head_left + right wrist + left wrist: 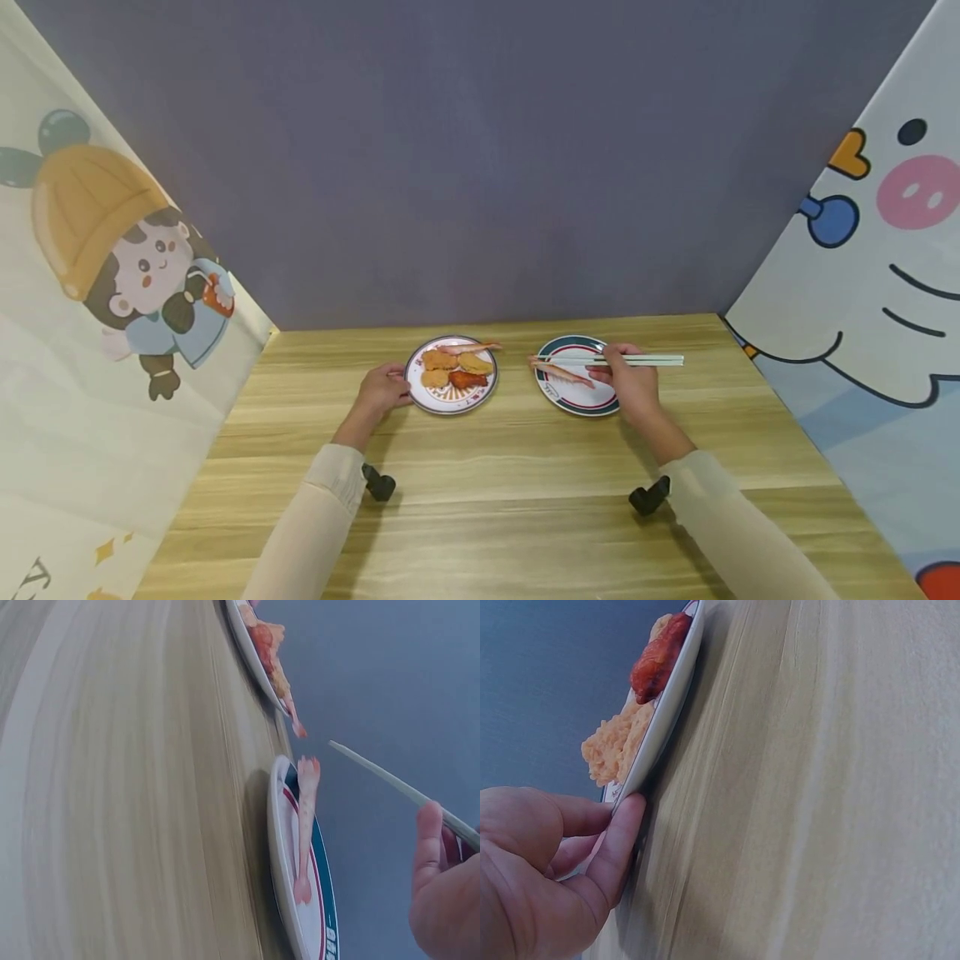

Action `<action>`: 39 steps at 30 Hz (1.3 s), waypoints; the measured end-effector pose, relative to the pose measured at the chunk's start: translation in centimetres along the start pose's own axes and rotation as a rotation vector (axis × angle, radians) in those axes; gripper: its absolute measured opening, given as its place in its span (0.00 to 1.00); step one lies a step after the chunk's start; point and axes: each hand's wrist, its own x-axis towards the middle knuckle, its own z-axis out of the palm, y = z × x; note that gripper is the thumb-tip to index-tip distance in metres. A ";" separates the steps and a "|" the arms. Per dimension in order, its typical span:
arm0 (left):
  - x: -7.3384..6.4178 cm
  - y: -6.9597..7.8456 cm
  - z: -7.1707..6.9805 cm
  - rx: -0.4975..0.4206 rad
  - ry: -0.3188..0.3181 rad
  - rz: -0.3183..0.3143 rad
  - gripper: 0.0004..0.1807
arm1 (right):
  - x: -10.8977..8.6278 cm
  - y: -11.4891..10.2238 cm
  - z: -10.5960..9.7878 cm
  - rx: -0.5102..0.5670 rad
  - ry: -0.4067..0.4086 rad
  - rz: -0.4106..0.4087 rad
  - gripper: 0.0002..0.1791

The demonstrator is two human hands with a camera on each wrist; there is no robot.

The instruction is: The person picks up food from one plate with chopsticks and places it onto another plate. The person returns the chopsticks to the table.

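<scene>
My left hand (384,389) pinches the near-left rim of a round plate (431,403) between thumb and fingers. On that plate lie several golden fried pieces (619,742), a reddish-brown chicken wing (660,658) and a long pink piece like a crab leg (468,347), whose end juts past the rim. My right hand (636,387) grips a pair of pale chopsticks (660,360) above the green-rimmed plate (594,393). A second pink crab-leg-like piece (306,817) rests across that plate, and the chopstick tips hang apart from it in the right wrist view.
Both plates stand toward the back of the wood-grain table (495,492), with a gap between them. Behind rises a grey-blue wall (480,167). Cartoon-printed panels (67,417) flank the table left and right. Dark wrist mounts (649,497) sit at both sleeves.
</scene>
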 end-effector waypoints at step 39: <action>0.3 -0.1 -0.4 -0.003 -0.055 -0.035 0.34 | -1.3 3.4 9.5 -0.218 -0.184 -0.120 0.13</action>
